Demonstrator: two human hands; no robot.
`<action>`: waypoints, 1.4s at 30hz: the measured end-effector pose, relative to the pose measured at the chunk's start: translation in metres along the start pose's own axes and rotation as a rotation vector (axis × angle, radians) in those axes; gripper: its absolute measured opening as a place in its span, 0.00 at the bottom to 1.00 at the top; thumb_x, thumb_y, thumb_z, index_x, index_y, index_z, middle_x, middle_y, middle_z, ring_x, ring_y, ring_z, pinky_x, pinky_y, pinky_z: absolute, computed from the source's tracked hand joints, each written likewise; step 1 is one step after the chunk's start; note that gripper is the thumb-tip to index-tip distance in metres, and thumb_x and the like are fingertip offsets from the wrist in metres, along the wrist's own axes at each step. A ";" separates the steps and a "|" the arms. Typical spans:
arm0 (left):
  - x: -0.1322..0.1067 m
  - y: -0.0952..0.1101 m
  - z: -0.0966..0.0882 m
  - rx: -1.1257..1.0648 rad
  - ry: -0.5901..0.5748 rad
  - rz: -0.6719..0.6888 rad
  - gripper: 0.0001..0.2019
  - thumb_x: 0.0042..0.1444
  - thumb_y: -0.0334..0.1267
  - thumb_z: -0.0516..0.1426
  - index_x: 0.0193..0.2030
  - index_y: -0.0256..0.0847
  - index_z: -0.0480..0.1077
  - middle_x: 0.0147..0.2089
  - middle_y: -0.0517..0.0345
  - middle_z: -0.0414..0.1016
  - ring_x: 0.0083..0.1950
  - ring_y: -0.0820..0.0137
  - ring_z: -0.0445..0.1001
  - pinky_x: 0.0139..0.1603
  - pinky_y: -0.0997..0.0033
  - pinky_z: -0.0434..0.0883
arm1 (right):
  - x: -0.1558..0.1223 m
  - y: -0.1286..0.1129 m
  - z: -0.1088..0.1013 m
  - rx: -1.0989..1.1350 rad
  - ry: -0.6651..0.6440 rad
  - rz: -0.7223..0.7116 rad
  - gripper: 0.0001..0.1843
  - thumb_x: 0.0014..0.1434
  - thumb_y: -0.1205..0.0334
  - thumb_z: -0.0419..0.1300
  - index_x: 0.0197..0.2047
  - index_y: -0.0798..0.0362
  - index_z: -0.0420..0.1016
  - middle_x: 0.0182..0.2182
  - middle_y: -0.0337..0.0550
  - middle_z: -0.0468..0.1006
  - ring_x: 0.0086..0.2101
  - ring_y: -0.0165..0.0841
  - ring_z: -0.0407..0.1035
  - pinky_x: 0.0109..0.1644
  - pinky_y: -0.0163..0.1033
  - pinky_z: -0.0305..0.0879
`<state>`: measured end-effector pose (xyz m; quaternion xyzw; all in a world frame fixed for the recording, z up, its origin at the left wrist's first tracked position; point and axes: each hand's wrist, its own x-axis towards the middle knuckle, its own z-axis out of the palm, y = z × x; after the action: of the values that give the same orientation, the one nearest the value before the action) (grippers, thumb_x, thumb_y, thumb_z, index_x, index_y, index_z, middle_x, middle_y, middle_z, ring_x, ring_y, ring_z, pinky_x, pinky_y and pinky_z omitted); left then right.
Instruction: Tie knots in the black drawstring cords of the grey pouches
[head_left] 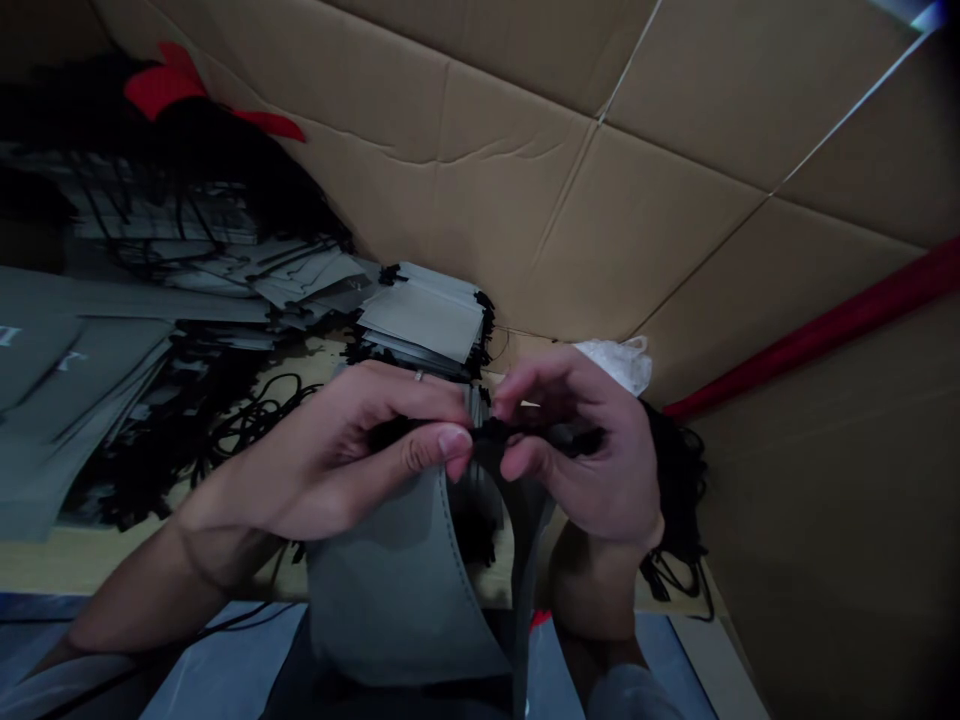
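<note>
My left hand (330,455) and my right hand (585,450) meet above the table, and each pinches a black cord (495,432) between thumb and fingers. The cord is gathered at the top edge of a grey stitched non-woven bag (397,590), which hangs down towards me from my hands. Just behind my fingers sits a stack of similar grey bags (424,325) with black cord ends at their edges. My hands hide the exact point where the cord meets the bag.
Loose black cords (255,420) and more grey bags (67,370) lie on a wooden table (75,560) to the left. Corrugated cardboard sheets (600,220) line the back and right, with a red tube (825,330) across them. A white plastic bag (622,365) lies behind my right hand.
</note>
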<state>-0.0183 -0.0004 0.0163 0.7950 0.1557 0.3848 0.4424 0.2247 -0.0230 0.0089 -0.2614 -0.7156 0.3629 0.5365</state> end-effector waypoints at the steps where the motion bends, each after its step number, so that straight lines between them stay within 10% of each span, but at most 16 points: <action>1: 0.000 0.001 0.000 0.023 0.011 -0.006 0.16 0.82 0.32 0.60 0.37 0.41 0.79 0.34 0.62 0.78 0.34 0.72 0.74 0.36 0.72 0.69 | -0.001 -0.002 -0.001 -0.039 0.038 -0.002 0.20 0.62 0.55 0.89 0.51 0.46 0.88 0.39 0.38 0.89 0.35 0.33 0.84 0.37 0.35 0.83; 12: 0.004 -0.005 0.008 0.293 0.091 -0.043 0.12 0.83 0.46 0.62 0.48 0.41 0.76 0.37 0.64 0.77 0.34 0.72 0.73 0.33 0.73 0.67 | -0.008 -0.009 0.004 -0.229 0.124 -0.053 0.09 0.70 0.66 0.81 0.50 0.43 0.92 0.41 0.38 0.93 0.38 0.36 0.86 0.40 0.41 0.82; 19: 0.004 -0.014 0.017 0.446 0.090 0.143 0.15 0.87 0.35 0.53 0.42 0.43 0.65 0.34 0.66 0.67 0.32 0.72 0.66 0.35 0.68 0.62 | -0.007 -0.004 0.006 -0.250 0.106 -0.065 0.09 0.70 0.66 0.81 0.49 0.44 0.91 0.41 0.37 0.92 0.39 0.34 0.84 0.43 0.39 0.80; 32: -0.003 0.001 0.015 0.234 0.072 -0.086 0.19 0.87 0.43 0.54 0.39 0.43 0.73 0.32 0.63 0.74 0.33 0.70 0.72 0.36 0.68 0.69 | -0.007 -0.009 0.004 -0.151 0.182 0.010 0.09 0.69 0.63 0.84 0.48 0.44 0.91 0.38 0.37 0.89 0.34 0.32 0.81 0.38 0.36 0.80; 38: 0.000 -0.004 0.010 0.131 0.032 -0.049 0.19 0.85 0.37 0.55 0.38 0.42 0.77 0.32 0.63 0.76 0.33 0.72 0.74 0.36 0.74 0.72 | -0.003 -0.001 -0.002 -0.122 0.035 -0.030 0.24 0.63 0.57 0.89 0.60 0.41 0.92 0.45 0.40 0.89 0.39 0.34 0.81 0.37 0.35 0.80; 42: 0.003 -0.008 0.008 0.065 -0.015 -0.092 0.18 0.86 0.37 0.55 0.41 0.40 0.79 0.37 0.61 0.80 0.36 0.73 0.77 0.38 0.77 0.73 | 0.002 0.007 0.002 -0.137 0.007 -0.154 0.11 0.69 0.57 0.85 0.52 0.44 0.93 0.42 0.40 0.90 0.41 0.36 0.84 0.45 0.40 0.83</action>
<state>-0.0099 0.0013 0.0086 0.8037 0.2012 0.3529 0.4347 0.2224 -0.0178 0.0037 -0.2429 -0.7547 0.2701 0.5464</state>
